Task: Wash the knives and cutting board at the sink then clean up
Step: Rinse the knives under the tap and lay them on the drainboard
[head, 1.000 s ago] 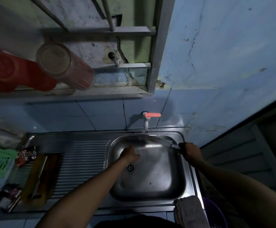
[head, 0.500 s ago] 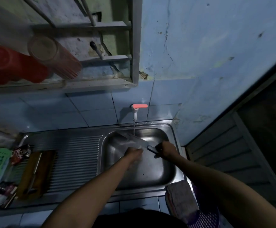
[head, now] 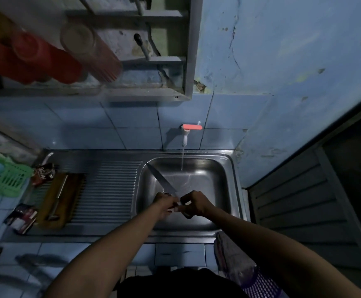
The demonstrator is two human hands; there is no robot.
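A long kitchen knife (head: 161, 180) is held over the steel sink basin (head: 222, 175), its blade pointing up-left toward the basin's far left corner. My right hand (head: 193, 204) grips the handle. My left hand (head: 164, 204) pinches the blade near the handle. Water runs from the white tap with a red lever (head: 191, 127) into the basin, to the right of the blade. A wooden cutting board (head: 67, 198) lies on the left end of the drainboard, and a second knife (head: 59, 195) rests on it.
A green plastic basket (head: 7, 179) stands at the far left. Small sachets (head: 43, 172) and a packet (head: 21, 218) lie beside the board. A cloth (head: 229, 252) hangs over the counter's front right edge. Red cups (head: 35, 59) sit on the shelf above.
The knife has swung from lying across the basin's back under the tap to pointing up-left. Both hands have drawn together near the basin's front. The camera view shifted right.
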